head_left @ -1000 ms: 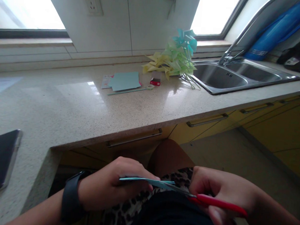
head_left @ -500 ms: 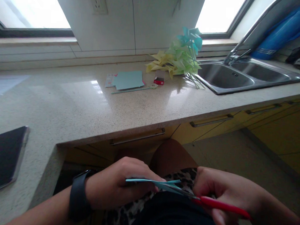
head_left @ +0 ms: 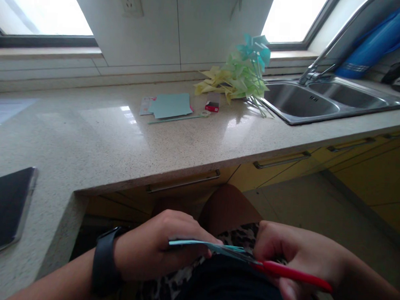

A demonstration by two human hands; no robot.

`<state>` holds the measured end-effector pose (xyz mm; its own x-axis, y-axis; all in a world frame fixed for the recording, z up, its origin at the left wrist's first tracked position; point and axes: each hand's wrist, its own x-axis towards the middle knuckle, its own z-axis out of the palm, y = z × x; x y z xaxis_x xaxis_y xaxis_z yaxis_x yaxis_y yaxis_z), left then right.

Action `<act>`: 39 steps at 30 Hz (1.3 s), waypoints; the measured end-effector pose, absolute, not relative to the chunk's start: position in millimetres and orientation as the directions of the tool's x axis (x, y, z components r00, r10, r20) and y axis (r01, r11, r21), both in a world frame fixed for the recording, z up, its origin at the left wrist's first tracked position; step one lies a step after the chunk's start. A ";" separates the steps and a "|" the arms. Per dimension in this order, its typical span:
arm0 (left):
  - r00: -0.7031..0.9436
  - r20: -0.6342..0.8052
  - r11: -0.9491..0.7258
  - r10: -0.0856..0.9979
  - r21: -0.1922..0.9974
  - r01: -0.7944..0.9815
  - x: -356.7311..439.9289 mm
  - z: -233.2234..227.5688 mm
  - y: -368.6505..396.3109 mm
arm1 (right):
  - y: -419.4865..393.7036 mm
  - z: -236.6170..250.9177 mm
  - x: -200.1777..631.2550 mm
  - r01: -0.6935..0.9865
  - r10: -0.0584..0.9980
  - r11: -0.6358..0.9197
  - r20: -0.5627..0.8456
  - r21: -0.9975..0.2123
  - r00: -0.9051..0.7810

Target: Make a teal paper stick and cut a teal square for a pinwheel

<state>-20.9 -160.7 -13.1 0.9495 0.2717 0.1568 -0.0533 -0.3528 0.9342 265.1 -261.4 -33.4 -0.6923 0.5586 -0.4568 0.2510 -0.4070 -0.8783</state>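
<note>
Above my lap, my left hand (head_left: 169, 246) pinches a light blue sheet of paper (head_left: 191, 243), seen nearly edge-on. A dark watch (head_left: 107, 261) is on that wrist. My right hand (head_left: 291, 255) is wrapped round the red handles of a pair of scissors (head_left: 294, 274). The scissor blades point left and meet the right-hand part of the paper. How far they reach into it is hard to make out, and part of the paper lies behind my left fingers.
On the counter (head_left: 110, 150) lie light blue paper sheets (head_left: 172, 105), a thin stick (head_left: 174, 120), a tape roll (head_left: 205, 113), a small red box (head_left: 212, 104) and several paper pinwheels (head_left: 243, 74). A sink (head_left: 298, 101) is at right, a dark tablet-like object (head_left: 7, 208) at left.
My right hand and the scissors have shifted slightly left, the blades further along the paper. The gap between the paper's edges at the blades looks narrower. My left hand has barely moved.
</note>
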 end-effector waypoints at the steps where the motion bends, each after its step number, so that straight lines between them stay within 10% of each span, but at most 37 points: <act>1: 0.950 0.156 -0.355 0.272 0.934 -0.051 -20.8 -12.6 -160.7 | -261.4 -32.7 264.7 0.260 0.554 -0.416 -0.469 -0.872 -0.688; 39: 0.970 0.132 -0.290 0.205 0.954 -0.069 -16.7 -11.5 -165.7 | -250.2 -28.1 250.9 0.292 0.558 -0.241 -0.379 -0.925 -0.738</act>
<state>-16.7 -165.7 -11.5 0.9697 0.2054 0.1324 -0.0688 -0.2903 0.9545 250.9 -250.2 -28.1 -0.7382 0.5581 -0.3788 0.2923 -0.2415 -0.9253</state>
